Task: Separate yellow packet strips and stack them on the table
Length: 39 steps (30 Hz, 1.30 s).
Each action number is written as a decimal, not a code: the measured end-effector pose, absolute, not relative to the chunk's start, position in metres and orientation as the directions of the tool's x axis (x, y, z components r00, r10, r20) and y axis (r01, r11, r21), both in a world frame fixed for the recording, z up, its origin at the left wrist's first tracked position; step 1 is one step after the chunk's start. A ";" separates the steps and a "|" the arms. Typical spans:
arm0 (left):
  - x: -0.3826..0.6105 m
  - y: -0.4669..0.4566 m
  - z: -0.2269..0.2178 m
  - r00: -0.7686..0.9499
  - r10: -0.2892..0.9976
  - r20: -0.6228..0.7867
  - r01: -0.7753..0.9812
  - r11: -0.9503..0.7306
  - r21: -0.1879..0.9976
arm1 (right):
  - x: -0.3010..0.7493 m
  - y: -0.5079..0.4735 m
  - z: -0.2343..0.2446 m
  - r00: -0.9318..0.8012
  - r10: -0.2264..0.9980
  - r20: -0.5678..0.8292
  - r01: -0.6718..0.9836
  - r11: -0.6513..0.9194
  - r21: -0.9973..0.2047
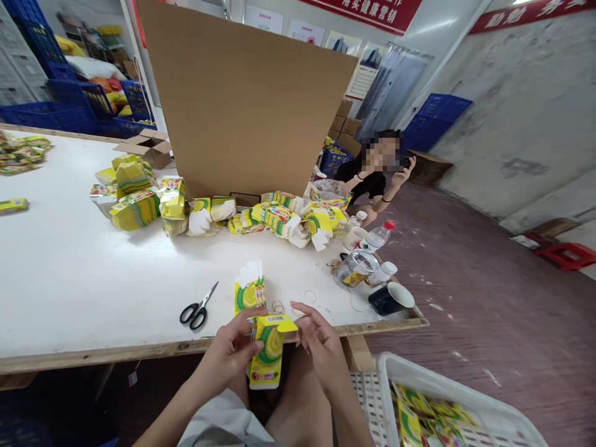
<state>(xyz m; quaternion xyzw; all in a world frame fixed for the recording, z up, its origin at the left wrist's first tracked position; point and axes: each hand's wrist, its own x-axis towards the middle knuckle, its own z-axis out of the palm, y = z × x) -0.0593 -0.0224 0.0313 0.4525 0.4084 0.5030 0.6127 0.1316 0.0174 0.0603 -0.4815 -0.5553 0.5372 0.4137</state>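
Carton [270,355] being gripped at the table [116,304] edge

It is being pinched in the left hand [231,347], between thumb and fingers, while the right hand [322,340] is being held open beside the projecting flap [287,325]; contact cannot be told. Crisp walls are probably being best served by light pressure. Scissors [200,306] are lying leftward.

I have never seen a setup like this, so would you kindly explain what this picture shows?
There is no machine here: these are a person's bare hands, seen from a camera worn on that person's head. The left hand holds a yellow box; the right hand is close to its flap. On the white table are scissors, heaps of yellow cartons farther back, and a dark mug near the right corner. A white basket holds yellow packs.
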 end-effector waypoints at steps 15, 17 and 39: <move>-0.060 -0.026 0.040 0.270 0.961 -0.061 -0.325 0.150 0.934 | 0.116 0.011 0.064 -0.315 0.945 -0.089 0.442 0.063 -0.895; -0.059 -0.026 0.042 0.280 0.957 -0.073 -0.331 0.167 0.929 | 0.115 0.010 0.061 -0.274 0.959 -0.072 0.477 0.071 -0.876; -0.074 0.005 0.010 -0.388 0.922 0.000 0.082 0.034 0.996 | 0.288 -0.018 0.068 0.206 0.943 0.260 0.959 -0.142 -0.244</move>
